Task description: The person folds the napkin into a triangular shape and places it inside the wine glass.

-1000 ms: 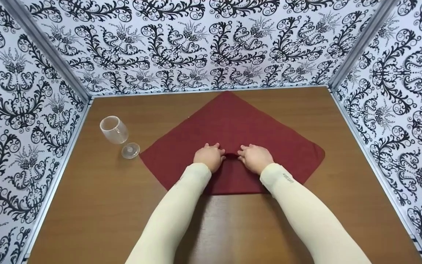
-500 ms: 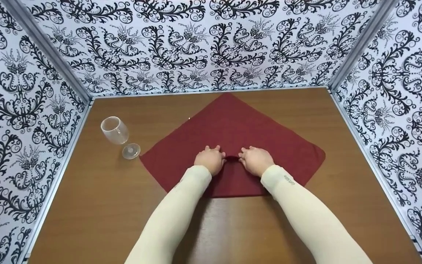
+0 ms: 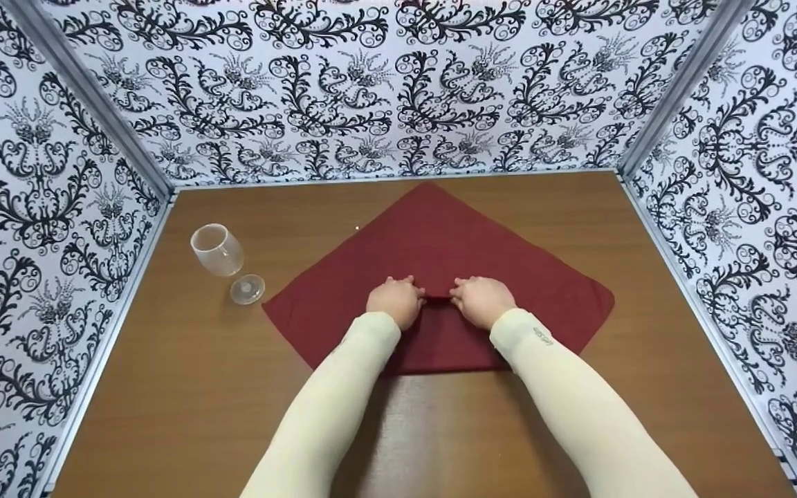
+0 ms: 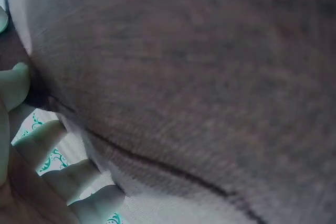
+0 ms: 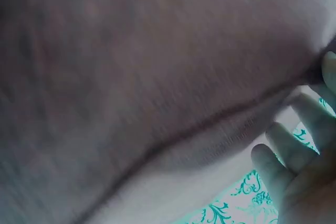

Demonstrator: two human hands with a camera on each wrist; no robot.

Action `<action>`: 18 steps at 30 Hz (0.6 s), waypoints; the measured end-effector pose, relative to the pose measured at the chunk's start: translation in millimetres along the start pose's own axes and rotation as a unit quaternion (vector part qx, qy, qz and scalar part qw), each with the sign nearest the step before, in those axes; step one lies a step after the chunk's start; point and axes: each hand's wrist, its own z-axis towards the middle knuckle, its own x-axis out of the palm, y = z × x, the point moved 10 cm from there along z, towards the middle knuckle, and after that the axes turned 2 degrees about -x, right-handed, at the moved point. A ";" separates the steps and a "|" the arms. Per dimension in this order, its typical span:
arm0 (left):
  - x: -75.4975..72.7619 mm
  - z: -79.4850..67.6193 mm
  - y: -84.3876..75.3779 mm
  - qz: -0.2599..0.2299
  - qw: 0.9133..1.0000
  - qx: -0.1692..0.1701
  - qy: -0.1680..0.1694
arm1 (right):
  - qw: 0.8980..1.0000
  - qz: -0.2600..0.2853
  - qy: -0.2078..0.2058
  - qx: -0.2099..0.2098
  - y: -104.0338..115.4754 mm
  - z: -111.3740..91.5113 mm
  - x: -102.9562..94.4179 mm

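A dark red cloth napkin (image 3: 433, 242) lies on the table with its far corner pointing at the back wall and its near edge folded straight. My left hand (image 3: 396, 301) and right hand (image 3: 484, 301) hold a folded-over edge near its middle, a short gap apart. In the left wrist view the thumb (image 4: 16, 85) pinches the cloth (image 4: 173, 87) against the index finger, the other fingers spread below. The right wrist view shows the same pinch, with the right thumb (image 5: 329, 72) at the cloth's (image 5: 147, 77) edge.
A clear wine glass (image 3: 218, 252) stands on the wooden table (image 3: 184, 387), close to the napkin's left corner. Patterned wall panels (image 3: 343, 90) enclose the back and both sides. A tiny pale speck lies behind the napkin's upper left edge.
Both hands keep their grip on the napkin at nearly the same spot. The whole scene sits slightly lower in the head view; the wine glass has not moved on the table.
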 end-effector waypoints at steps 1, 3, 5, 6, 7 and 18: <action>0.5 -0.1 -0.1 0.005 1.000 -0.001 -0.001 | 1.000 0.000 0.002 0.003 -0.4 -0.3 1.9; -0.3 0.0 -0.7 0.009 1.000 -0.001 -0.007 | 1.000 0.004 0.000 0.011 -1.1 -1.1 2.9; -0.2 -0.1 -1.1 0.012 1.000 0.000 -0.007 | 1.000 0.005 -0.006 0.014 -1.2 -1.8 3.3; 0.3 -0.3 -1.0 0.013 1.000 0.000 -0.006 | 1.000 0.005 -0.005 0.015 -0.7 -2.4 3.6; 1.3 -0.8 -0.9 0.013 1.000 -0.001 -0.005 | 1.000 0.005 -0.005 0.014 -0.1 -3.0 4.3; 6.0 -10.3 -1.5 0.009 1.000 0.006 0.010 | 1.000 -0.004 0.000 0.003 7.3 -10.9 5.2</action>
